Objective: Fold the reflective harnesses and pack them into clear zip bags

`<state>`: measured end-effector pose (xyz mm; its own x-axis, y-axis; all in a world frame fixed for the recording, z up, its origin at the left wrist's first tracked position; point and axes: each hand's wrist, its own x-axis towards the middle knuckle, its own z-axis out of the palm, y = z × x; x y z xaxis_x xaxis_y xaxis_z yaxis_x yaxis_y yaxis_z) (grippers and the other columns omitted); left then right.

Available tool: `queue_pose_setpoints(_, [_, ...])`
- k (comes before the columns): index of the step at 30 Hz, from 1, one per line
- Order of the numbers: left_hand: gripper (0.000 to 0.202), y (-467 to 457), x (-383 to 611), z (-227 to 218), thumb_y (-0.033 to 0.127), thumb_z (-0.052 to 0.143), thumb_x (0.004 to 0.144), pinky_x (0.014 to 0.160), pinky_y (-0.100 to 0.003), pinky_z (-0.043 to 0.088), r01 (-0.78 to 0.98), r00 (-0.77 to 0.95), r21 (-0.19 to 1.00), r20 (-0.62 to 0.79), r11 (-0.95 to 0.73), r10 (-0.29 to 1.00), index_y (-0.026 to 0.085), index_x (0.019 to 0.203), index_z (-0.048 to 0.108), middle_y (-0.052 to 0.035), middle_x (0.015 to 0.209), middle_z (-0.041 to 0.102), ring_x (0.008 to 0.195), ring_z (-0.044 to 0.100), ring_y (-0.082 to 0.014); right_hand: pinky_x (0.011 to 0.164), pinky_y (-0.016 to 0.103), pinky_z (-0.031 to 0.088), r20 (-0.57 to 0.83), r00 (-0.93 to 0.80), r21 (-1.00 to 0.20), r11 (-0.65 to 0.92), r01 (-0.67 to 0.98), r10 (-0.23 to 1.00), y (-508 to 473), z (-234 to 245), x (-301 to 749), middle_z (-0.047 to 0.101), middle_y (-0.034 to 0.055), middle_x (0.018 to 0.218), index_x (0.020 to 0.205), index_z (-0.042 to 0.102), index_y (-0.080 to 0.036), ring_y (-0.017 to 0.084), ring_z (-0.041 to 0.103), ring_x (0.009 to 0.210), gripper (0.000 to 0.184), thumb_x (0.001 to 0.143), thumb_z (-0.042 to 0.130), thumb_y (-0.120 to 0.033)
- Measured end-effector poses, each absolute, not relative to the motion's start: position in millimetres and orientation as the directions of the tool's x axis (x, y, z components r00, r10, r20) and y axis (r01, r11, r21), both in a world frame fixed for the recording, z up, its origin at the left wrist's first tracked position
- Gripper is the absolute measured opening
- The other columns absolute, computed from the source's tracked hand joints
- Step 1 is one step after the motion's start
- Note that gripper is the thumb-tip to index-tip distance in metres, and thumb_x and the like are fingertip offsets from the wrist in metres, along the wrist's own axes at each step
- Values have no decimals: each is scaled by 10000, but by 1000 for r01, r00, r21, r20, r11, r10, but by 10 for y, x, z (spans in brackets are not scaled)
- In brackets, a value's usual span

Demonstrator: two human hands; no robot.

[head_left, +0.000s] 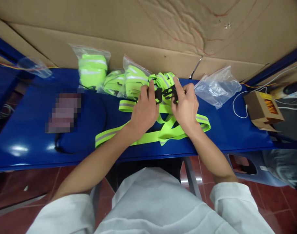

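Loops of a neon-yellow reflective strap (148, 138) with a grey stripe lie on the blue table, under and around both hands. My left hand (146, 109) is closed on one half of a black plastic buckle (158, 95). The other black buckle half (171, 92) is between the thumb and fingers of my right hand (186, 105). The two halves point at each other; from here I cannot tell whether they touch. Just beyond the fingers sits a rolled neon strap (166, 79).
Along the cardboard backing stand clear bags of folded neon straps (93, 70), (136, 81). An empty-looking clear plastic bag (218, 86) lies right of the hands. Farther right are a small cardboard box (262, 110) and a white cable (233, 104). A blurred-out flat object (64, 112) lies left on the blue table (24, 130).
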<state>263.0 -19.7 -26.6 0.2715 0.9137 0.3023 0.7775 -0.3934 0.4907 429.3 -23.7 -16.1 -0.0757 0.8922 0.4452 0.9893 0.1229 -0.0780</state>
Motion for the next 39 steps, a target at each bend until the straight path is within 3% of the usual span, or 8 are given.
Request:
queue_pose_setpoints(7, [742,-206,2615,-361,438,442,1049,1202,-558,460,684,283,571,365,-454,887,143,1682,190,-242,1508,396,1472,443,-431,942,386,577,465,-61,-122,132,984,883,-248,-171,4286,559,128,1202,1634,398,-253,255,609,1097,639,999,438,-198])
queue_pose_setpoints(11, [771,-209,2597,-346,362,475,1015,1229,-566,422,674,297,592,330,-442,896,96,1677,184,-268,1537,382,1492,423,-432,927,388,592,449,-55,-130,126,983,892,-272,-153,4274,568,143,1205,1650,387,-236,269,621,1103,681,974,454,-189])
queue_pose_setpoints(19, [872,-268,2563,-213,239,641,911,1289,-510,375,604,327,626,369,-493,870,203,1678,229,-198,1561,400,1542,369,-355,953,434,593,393,-34,-177,112,978,919,-311,-136,4219,516,159,1241,1701,268,-276,328,627,1188,756,972,452,-191])
queue_pose_setpoints(25, [809,-285,2547,-160,149,559,909,1295,-439,349,532,388,630,412,-565,824,52,1651,251,-239,1526,396,1491,405,-326,928,468,601,338,-97,-222,179,958,936,-342,-172,4159,525,156,1249,1706,237,-265,347,617,1183,851,894,473,-170])
queue_pose_setpoints(28, [771,-254,2520,-165,196,547,941,1297,-466,346,499,374,642,447,-582,813,109,1651,261,-222,1548,407,1505,412,-332,988,458,582,364,-145,-295,262,919,920,-325,-185,4217,532,170,1325,1712,210,-220,324,597,1225,830,946,528,-246])
queue_pose_setpoints(31, [737,-211,2440,-97,259,544,981,1307,-484,352,478,367,646,469,-595,803,194,1659,264,-183,1563,439,1502,440,-312,1128,519,514,355,-241,-400,380,834,903,-264,-147,4376,501,186,1474,1721,139,-224,328,520,1383,960,945,675,-403])
queue_pose_setpoints(36, [757,-201,2288,112,448,638,979,1311,-529,379,450,341,700,439,-555,831,368,1652,300,-82,1614,478,1536,436,-329,1315,528,332,341,-410,-637,529,561,846,-124,-19,4673,365,143,1694,1647,360,-259,283,335,1609,950,878,761,-646])
queue_pose_setpoints(39, [817,-225,2256,194,520,705,937,1271,-522,437,391,338,747,426,-537,839,389,1646,322,-65,1628,484,1540,448,-346,1295,529,370,368,-407,-746,526,408,836,-107,56,4720,539,111,1584,1507,558,-257,301,462,1538,819,842,800,-670])
